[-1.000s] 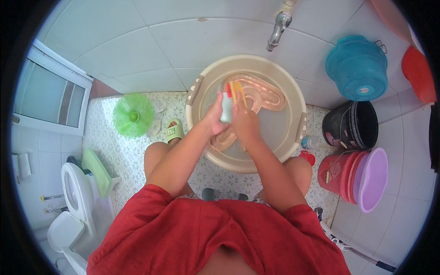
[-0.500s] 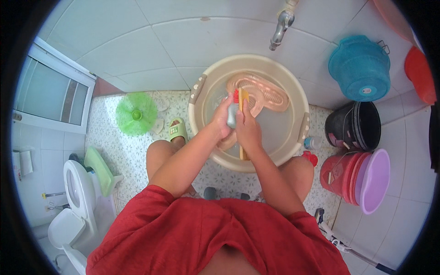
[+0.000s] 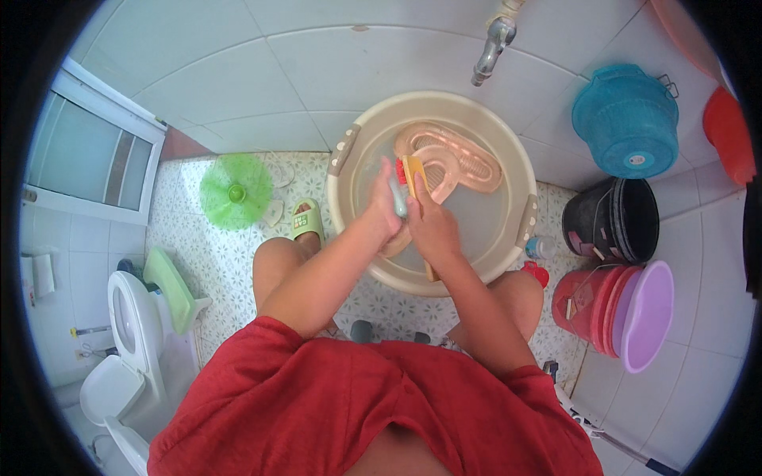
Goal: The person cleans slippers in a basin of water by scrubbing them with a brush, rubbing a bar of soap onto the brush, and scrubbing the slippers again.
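My left hand is closed on a pale grey-green bar of soap, seen nearly edge-on in the palm. Beside it, my right hand grips a scrubbing brush with a yellow wooden back and red bristles. The bristles face the left hand, close to its fingers; whether they touch the soap I cannot tell. Both hands are over a large beige basin holding cloudy water. A pinkish-beige sandal lies in it beyond the hands. Another pinkish-beige piece is mostly hidden under my left forearm.
A metal tap sticks out from the tiled wall above the basin. On the right are a blue tub, a black bucket and red buckets with a purple basin. On the left stand a green mesh cover and a toilet.
The soap has turned from showing its broad face to nearly edge-on, and my left fingers have straightened. The brush has tilted, its head shifting slightly left.
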Demonstrator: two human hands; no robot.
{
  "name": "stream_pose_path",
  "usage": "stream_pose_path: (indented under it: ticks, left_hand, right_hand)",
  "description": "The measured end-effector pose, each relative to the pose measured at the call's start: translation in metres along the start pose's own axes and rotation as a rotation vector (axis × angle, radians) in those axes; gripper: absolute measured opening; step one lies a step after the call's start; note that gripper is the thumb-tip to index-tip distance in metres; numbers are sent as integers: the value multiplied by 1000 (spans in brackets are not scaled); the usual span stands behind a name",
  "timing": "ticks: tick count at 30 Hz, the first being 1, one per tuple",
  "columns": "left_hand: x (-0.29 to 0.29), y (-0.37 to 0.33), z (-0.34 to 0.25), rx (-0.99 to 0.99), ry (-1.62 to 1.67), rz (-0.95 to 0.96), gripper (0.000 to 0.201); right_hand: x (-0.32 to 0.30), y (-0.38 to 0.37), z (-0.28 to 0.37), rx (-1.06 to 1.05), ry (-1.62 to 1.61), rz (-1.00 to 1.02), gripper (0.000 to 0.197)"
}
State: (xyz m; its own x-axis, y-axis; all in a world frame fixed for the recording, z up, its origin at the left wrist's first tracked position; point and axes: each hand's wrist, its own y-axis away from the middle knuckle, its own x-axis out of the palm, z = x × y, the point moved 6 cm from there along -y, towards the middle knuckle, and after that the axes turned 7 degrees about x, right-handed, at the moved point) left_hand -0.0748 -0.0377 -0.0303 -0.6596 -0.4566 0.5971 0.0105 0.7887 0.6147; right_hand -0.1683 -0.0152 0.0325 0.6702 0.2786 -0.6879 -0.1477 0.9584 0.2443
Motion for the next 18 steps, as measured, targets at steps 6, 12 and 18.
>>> stream_pose_path:
  ticks: [6, 12, 18]
  left_hand:
    - [-3, -10, -11, 111, -142, 100, 76]
    - [-7, -12, -16, 104, -102, 120, 70]
    - [6, -2, -9, 60, -64, 231, 66]
  right_hand:
    - [-6, -1, 6, -9, -14, -51, 53]
    - [-1, 13, 13, -58, 37, -31, 53]
    - [-15, -10, 11, -49, 89, -105, 53]
